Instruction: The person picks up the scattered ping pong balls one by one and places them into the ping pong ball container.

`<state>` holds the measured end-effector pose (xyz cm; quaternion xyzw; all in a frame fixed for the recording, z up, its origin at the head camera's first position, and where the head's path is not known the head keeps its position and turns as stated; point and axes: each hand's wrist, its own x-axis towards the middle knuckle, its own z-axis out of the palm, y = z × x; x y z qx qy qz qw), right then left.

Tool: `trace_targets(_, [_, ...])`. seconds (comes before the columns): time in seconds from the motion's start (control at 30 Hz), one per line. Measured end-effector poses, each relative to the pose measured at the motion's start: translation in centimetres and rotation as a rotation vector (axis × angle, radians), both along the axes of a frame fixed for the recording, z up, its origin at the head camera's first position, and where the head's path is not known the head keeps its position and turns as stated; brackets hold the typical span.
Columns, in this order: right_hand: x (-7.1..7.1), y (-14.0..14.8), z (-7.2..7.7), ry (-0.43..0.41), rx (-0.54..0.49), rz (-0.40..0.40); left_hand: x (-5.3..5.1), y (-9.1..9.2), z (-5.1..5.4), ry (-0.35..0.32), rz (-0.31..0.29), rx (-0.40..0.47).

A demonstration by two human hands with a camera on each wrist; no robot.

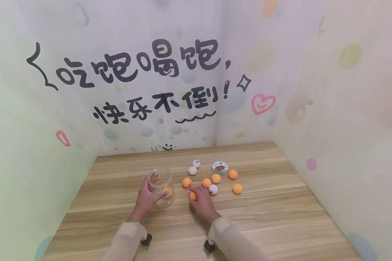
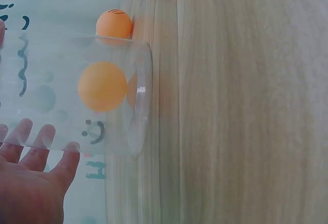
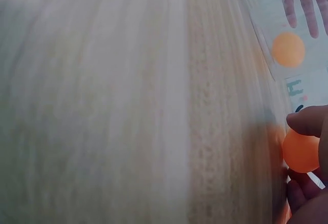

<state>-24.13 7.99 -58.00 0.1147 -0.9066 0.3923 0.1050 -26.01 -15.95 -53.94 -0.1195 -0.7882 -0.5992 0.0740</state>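
Note:
A clear plastic jar stands on the wooden table, gripped round its side by my left hand. One orange ball lies inside, near the jar's bottom; the left wrist view shows the same ball through the wall. To the right of the jar, my right hand pinches an orange ball between thumb and fingers. In the right wrist view that ball sits against the thumb. Just beyond this hand are a white ball and another orange ball.
Orange balls lie about the table. Two white balls rest farther back, left of a round lid with a red picture. Printed curtains surround the table's back and sides.

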Motion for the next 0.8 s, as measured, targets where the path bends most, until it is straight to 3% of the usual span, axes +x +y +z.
trace_targets(0.8, [-0.23, 0.04, -0.03, -0.018, 0.069, 0.014, 0.16, 0.07, 0.38, -0.014, -0.003, -0.02])
